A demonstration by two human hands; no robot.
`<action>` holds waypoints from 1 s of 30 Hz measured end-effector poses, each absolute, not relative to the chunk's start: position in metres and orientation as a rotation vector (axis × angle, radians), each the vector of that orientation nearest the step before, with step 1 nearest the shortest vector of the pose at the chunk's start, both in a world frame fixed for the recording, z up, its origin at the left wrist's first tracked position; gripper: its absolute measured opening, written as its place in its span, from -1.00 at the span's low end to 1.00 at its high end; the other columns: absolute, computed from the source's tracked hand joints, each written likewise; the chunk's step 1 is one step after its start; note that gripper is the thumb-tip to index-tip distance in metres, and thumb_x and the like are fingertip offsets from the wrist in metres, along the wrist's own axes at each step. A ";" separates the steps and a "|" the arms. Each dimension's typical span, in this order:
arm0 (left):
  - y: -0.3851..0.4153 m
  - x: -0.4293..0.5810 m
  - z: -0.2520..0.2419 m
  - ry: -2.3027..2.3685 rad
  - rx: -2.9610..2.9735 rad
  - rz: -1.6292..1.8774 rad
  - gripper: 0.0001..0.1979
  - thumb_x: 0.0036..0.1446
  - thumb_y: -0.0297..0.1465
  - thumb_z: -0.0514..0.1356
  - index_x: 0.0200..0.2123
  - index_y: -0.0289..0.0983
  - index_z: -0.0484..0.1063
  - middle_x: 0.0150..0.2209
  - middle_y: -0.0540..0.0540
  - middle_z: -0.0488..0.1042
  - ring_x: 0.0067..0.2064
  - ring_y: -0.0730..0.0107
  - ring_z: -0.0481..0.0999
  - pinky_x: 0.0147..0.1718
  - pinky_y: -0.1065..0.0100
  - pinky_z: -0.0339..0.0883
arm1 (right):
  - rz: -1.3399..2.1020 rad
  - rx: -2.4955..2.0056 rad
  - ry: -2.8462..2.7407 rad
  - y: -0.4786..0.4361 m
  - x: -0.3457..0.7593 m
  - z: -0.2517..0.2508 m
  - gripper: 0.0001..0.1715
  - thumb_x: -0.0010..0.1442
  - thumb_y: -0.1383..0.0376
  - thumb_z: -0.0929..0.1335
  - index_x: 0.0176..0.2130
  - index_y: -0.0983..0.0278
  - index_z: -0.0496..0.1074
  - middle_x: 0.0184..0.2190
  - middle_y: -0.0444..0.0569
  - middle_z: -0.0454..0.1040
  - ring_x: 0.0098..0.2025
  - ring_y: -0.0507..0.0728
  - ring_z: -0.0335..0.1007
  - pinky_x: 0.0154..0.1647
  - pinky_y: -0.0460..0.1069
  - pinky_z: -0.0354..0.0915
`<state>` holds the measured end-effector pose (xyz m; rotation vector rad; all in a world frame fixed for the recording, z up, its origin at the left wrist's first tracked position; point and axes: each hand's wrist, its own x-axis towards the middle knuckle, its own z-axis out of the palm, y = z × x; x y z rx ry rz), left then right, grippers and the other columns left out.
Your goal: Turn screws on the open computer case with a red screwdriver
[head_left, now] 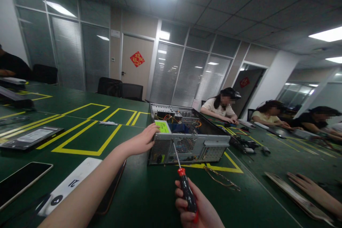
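Note:
An opened computer case lies on its side on the green table, its back panel facing me. Inside it, loose coloured wires and a power supply with a bright green label show at the near left corner. My left hand rests against that corner, fingers over the edge of the power supply, thumb side hard to see. In my right hand is a black and red screwdriver, fingers wrapped around its handle. The shaft points up and away, its tip at the back panel by the power supply; whether it sits in a screw I cannot tell.
Eyeglasses lie right of the screwdriver. To the left are a white device marked 21, a phone and a hard drive. Another person's hand rests near a phone at right. Co-workers sit beyond the case.

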<state>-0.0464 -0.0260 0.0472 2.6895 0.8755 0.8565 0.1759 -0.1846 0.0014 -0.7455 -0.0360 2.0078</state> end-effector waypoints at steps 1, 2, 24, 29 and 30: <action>-0.026 -0.046 0.047 0.877 2.690 0.856 -0.60 0.10 -0.57 0.05 0.04 -0.27 0.17 0.21 -0.25 0.12 0.35 0.15 -0.09 0.29 -0.03 -0.08 | 2.001 -0.717 -0.042 -0.185 0.177 0.000 -0.67 0.19 0.14 0.32 -0.28 0.40 0.42 -0.59 -0.15 0.32 -0.66 -0.13 0.10 -0.78 -0.29 -0.11; -0.026 -0.046 0.047 0.880 2.689 0.853 -0.60 0.10 -0.57 0.05 0.04 -0.27 0.17 0.22 -0.25 0.12 0.35 0.15 -0.10 0.29 -0.02 -0.08 | 1.995 -0.698 -0.048 -0.185 0.177 0.000 -0.68 0.17 0.15 0.34 -0.32 0.41 0.42 -0.60 -0.16 0.30 -0.66 -0.14 0.08 -0.77 -0.29 -0.11; -0.023 -0.048 0.044 0.853 2.689 0.880 -0.59 0.10 -0.56 0.06 0.04 -0.25 0.17 0.23 -0.22 0.11 0.36 0.17 -0.11 0.29 -0.02 -0.08 | 1.902 -0.810 -0.134 -0.187 0.177 0.001 -0.73 0.14 0.21 0.38 -0.42 0.40 0.39 -0.60 -0.15 0.36 -0.62 -0.13 0.20 -0.66 -0.27 0.15; -0.025 -0.047 0.046 0.868 2.685 0.865 -0.60 0.09 -0.58 0.05 0.03 -0.27 0.18 0.22 -0.25 0.11 0.35 0.15 -0.10 0.29 -0.04 -0.08 | 2.006 -0.753 -0.137 -0.185 0.177 0.002 -0.65 0.08 0.15 0.42 -0.27 0.40 0.40 -0.58 -0.18 0.34 -0.64 -0.13 0.19 -0.74 -0.28 0.03; -0.025 -0.047 0.046 0.859 2.685 0.870 -0.60 0.10 -0.57 0.05 0.03 -0.26 0.18 0.22 -0.24 0.12 0.35 0.15 -0.10 0.29 -0.04 -0.08 | 2.024 -0.709 -0.151 -0.184 0.178 0.002 -0.64 0.07 0.16 0.42 -0.26 0.40 0.40 -0.60 -0.20 0.31 -0.67 -0.15 0.12 -0.77 -0.30 -0.05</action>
